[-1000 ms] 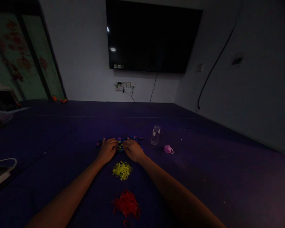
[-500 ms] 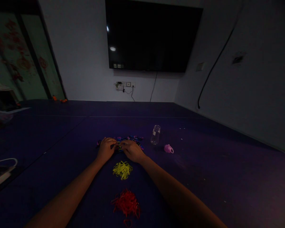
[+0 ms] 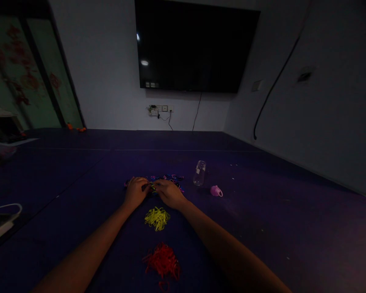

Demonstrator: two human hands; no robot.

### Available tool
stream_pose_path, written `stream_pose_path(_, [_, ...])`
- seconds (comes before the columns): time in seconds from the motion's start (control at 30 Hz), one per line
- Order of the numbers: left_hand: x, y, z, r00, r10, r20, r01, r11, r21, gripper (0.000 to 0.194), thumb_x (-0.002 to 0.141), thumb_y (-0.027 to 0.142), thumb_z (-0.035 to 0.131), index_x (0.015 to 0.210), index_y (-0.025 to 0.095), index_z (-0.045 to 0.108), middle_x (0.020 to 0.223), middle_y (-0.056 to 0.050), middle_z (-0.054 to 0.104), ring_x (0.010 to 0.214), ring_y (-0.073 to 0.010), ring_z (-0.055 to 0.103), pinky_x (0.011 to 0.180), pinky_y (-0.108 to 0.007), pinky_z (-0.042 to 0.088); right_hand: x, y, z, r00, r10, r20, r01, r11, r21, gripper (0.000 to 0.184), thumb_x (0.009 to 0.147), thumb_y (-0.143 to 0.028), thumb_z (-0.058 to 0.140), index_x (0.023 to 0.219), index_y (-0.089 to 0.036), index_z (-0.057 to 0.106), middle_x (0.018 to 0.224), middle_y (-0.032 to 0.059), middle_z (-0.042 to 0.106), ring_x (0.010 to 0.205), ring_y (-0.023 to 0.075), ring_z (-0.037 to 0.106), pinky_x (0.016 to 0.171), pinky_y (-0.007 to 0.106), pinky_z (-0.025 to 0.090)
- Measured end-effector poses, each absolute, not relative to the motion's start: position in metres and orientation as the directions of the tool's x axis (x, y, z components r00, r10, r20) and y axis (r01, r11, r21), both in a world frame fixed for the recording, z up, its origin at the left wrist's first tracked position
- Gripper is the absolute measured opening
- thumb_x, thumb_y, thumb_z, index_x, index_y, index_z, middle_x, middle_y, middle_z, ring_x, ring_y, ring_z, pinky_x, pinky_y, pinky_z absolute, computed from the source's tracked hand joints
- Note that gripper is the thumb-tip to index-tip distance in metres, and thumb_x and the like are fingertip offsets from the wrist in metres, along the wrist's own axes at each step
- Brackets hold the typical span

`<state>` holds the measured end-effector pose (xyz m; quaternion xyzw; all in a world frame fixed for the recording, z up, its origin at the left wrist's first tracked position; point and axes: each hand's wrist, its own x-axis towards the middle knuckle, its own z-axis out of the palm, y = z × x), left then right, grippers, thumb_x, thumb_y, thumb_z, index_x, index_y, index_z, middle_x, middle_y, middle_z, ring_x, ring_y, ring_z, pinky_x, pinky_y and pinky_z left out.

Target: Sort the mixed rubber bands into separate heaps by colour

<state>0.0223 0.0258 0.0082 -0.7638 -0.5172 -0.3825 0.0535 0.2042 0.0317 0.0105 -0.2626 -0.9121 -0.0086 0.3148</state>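
My left hand and my right hand rest side by side on a dark purple table, fingertips meeting over a mixed pile of coloured rubber bands. Both hands have curled fingers pinching at the bands between them; what exactly each holds is too dark to make out. Closer to me lies a heap of yellow bands, and nearer still a heap of red bands.
A small clear bottle stands right of the mixed pile, with its pink cap lying beside it. A white-edged object sits at the table's left edge. A black screen hangs on the far wall.
My hands have drawn closer together, so their fingertips now meet over the mixed pile. The yellow and red heaps, bottle and cap have not moved.
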Motion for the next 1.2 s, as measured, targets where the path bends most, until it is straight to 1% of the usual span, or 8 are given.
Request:
stream_pose_path(0.13, [0.0200,0.0283,0.0049,0.110,0.742,0.661,0.841,-0.424,0.336,0.012,0.075,0.016,0.056,0.073,0.019,0.068,0.085,-0.007,0.071,0.084,-0.0245,0.063,0.088,-0.044,0.042,0.2046,0.0329,0.0086,-0.663,0.482,0.572,0.487,0.859,-0.159,0.024,0.087,-0.012,0.042,0.099,-0.016,0.063,0.111,0.0099,0.060,0.100,0.0183,0.056,0.085,0.031,0.044])
stream_pose_path(0.33, [0.0160,0.0331,0.0025,0.051,0.716,0.696,0.784,-0.461,0.416,0.015,0.076,0.018,0.054,0.072,0.019,0.068,0.082,-0.005,0.070,0.080,-0.0209,0.064,0.078,-0.035,0.048,0.2054,0.0345,0.0072,-0.649,0.499,0.574,0.503,0.848,-0.169,0.025,0.087,-0.013,0.043,0.101,-0.017,0.064,0.112,0.0094,0.060,0.102,0.0184,0.056,0.087,0.032,0.044])
stream_pose_path(0.43, [0.0155,0.0342,0.0016,0.043,0.711,0.702,0.764,-0.476,0.435,0.014,0.076,0.020,0.054,0.071,0.019,0.068,0.081,-0.006,0.070,0.079,-0.0208,0.064,0.076,-0.034,0.049,0.2057,0.0357,0.0065,-0.634,0.514,0.578,0.513,0.838,-0.183,0.025,0.088,-0.013,0.043,0.100,-0.017,0.064,0.110,0.0086,0.062,0.102,0.0181,0.056,0.088,0.033,0.044])
stream_pose_path(0.63, [0.0164,0.0326,0.0020,0.065,0.707,0.704,0.747,-0.503,0.436,0.017,0.079,0.023,0.053,0.070,0.019,0.067,0.080,-0.006,0.070,0.078,-0.0204,0.064,0.077,-0.034,0.049,0.2052,0.0385,0.0036,-0.637,0.523,0.567,0.512,0.836,-0.196,0.026,0.089,-0.013,0.041,0.100,-0.016,0.065,0.107,0.0087,0.065,0.105,0.0176,0.056,0.089,0.032,0.044])
stream_pose_path(0.83, [0.0170,0.0312,0.0031,0.072,0.704,0.706,0.742,-0.511,0.434,0.016,0.078,0.022,0.054,0.070,0.019,0.067,0.078,-0.005,0.070,0.077,-0.0200,0.064,0.077,-0.034,0.049,0.2056,0.0379,0.0044,-0.652,0.502,0.568,0.498,0.849,-0.178,0.026,0.089,-0.014,0.040,0.099,-0.015,0.064,0.111,0.0102,0.064,0.107,0.0180,0.056,0.090,0.031,0.044])
stream_pose_path(1.2, [0.0179,0.0314,0.0021,0.097,0.703,0.705,0.747,-0.519,0.415,0.018,0.081,0.024,0.052,0.072,0.020,0.067,0.078,-0.005,0.069,0.081,-0.0207,0.064,0.078,-0.035,0.049,0.2054,0.0366,0.0031,-0.617,0.532,0.580,0.522,0.828,-0.204,0.029,0.087,-0.014,0.040,0.106,-0.015,0.063,0.121,0.0115,0.060,0.113,0.0178,0.054,0.095,0.034,0.043])
